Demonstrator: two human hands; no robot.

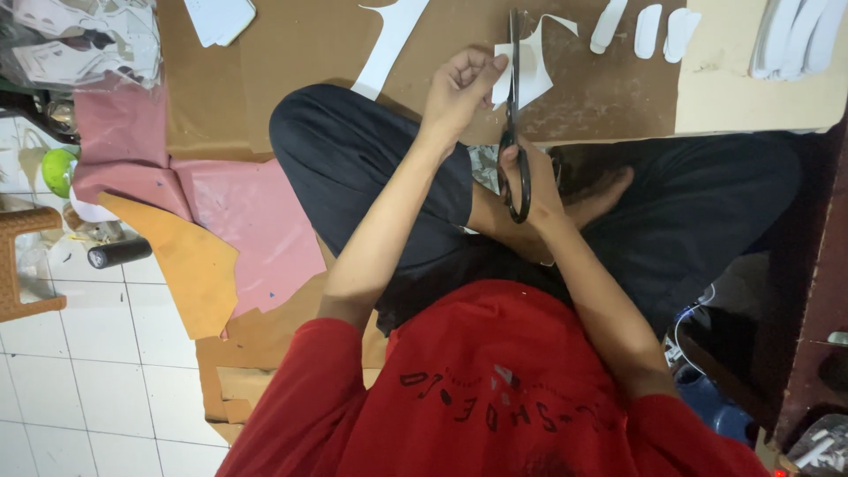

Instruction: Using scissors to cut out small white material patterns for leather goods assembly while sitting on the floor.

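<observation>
Left hand grips a half-cut white sheet, right hand grips scissors; several cut strips lie finished.

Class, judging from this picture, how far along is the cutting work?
Done: three white cut pieces lie in a row on the brown board. In hand: the left hand holds a white sheet while the right hand works black scissors through it. Left: that sheet's outline is unfinished.

Soft indoor light, dark right edge, slight blur
</observation>
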